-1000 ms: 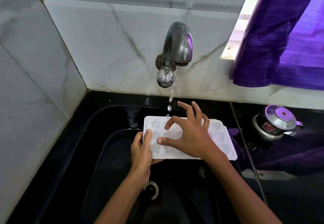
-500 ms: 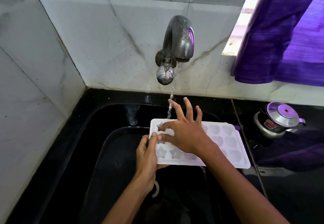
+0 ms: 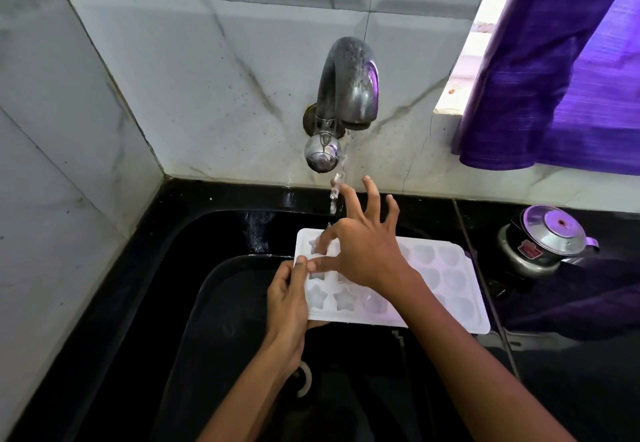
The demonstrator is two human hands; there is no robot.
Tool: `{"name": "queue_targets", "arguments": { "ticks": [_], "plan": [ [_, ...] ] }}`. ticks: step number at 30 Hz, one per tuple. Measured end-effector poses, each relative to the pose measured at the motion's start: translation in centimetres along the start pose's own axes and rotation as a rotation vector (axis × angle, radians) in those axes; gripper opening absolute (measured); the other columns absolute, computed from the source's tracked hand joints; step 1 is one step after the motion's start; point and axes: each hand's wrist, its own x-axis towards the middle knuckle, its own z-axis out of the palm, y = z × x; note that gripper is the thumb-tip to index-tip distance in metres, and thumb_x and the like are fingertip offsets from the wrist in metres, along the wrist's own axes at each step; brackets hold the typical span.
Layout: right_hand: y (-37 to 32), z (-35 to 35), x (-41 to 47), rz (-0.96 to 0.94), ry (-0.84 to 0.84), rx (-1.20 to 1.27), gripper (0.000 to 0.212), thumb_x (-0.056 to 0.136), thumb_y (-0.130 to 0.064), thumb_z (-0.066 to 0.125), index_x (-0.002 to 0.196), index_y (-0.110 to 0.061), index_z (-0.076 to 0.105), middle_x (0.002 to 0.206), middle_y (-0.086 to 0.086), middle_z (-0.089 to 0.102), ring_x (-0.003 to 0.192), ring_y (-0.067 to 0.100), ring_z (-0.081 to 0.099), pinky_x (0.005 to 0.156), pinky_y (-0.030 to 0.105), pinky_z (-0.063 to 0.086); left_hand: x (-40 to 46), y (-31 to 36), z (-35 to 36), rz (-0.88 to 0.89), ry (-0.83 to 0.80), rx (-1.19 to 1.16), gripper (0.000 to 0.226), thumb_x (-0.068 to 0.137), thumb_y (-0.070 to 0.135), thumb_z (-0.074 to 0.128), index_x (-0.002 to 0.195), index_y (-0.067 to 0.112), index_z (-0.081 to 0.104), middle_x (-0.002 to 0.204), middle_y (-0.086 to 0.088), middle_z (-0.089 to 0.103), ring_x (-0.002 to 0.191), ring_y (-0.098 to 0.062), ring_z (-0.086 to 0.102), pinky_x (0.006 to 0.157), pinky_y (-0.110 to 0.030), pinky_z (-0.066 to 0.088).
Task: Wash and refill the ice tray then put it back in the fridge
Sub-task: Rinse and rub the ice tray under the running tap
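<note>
A white ice tray [image 3: 450,289] with star and heart moulds is held level over the black sink [image 3: 214,303]. My left hand [image 3: 289,299] grips its left edge, thumb on top and fingers underneath. Above the tray's left part, my right hand [image 3: 363,251] has its index finger and thumb down in the moulds while the other fingers spread upward. A thin stream of water falls from the steel tap [image 3: 343,99] onto the tray's far left corner, beside my right fingers.
A small steel pressure cooker [image 3: 540,241] stands on the black counter at the right. Purple curtain [image 3: 568,71] hangs over a window ledge at the upper right. Marble-look tiles line the back and left walls. The sink drain [image 3: 306,379] shows below my left wrist.
The tray has shifted to the right and a little toward me under the stream. My right hand's fingers have moved across the left moulds and spread wider. My left hand keeps its grip.
</note>
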Motion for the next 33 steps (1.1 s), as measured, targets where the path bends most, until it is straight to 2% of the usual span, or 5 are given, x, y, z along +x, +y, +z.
{"name": "queue_targets", "arguments": {
  "ticks": [4,21,24,28,33],
  "plan": [
    [0.1,-0.1,0.2,0.038,0.077,0.089,0.039,0.059,-0.066,0.073,0.082,-0.034,0.072,0.157,-0.007,-0.002,0.141,0.030,-0.022,0.111,0.057,-0.005,0.1,0.1,0.0,0.001,-0.004,0.001,0.031,0.097,0.038,0.047,0.093,0.010,0.060,0.094,-0.017,0.071,0.084,-0.027,0.067,0.077,-0.044,0.054],
    [-0.9,-0.3,0.6,-0.010,-0.091,-0.079,0.039,0.077,-0.060,0.061,0.104,-0.034,0.069,0.159,0.000,-0.016,0.139,0.038,-0.030,0.108,0.062,-0.013,0.5,0.2,-0.1,-0.023,0.033,-0.008,0.029,0.100,0.035,0.040,0.091,0.021,0.064,0.091,-0.012,0.072,0.083,-0.027,0.070,0.069,-0.037,0.056],
    [-0.8,-0.1,0.7,0.012,0.016,-0.014,0.035,0.069,-0.060,0.069,0.091,-0.033,0.073,0.159,-0.003,-0.005,0.141,0.033,-0.025,0.110,0.059,-0.010,0.5,0.5,0.0,-0.033,0.044,0.003,0.031,0.100,0.035,0.040,0.096,0.016,0.064,0.091,-0.011,0.073,0.083,-0.027,0.070,0.063,-0.031,0.056],
    [-0.6,0.8,0.0,0.032,0.283,0.144,0.030,0.057,-0.057,0.078,0.068,-0.030,0.072,0.156,-0.006,0.015,0.139,0.023,-0.012,0.110,0.053,0.003,0.8,0.9,0.2,-0.042,0.062,-0.022,0.032,0.099,0.037,0.041,0.091,0.017,0.064,0.094,-0.014,0.072,0.093,-0.034,0.068,0.083,-0.046,0.054],
    [-0.6,1.0,-1.6,-0.063,0.028,0.057,0.036,0.084,-0.062,0.051,0.107,-0.041,0.067,0.158,-0.008,-0.014,0.136,0.022,-0.031,0.107,0.048,-0.014,1.4,1.0,0.5,-0.013,0.047,-0.043,0.032,0.099,0.035,0.042,0.089,0.013,0.063,0.084,-0.011,0.072,0.080,-0.029,0.067,0.084,-0.051,0.053]
  ]
}}
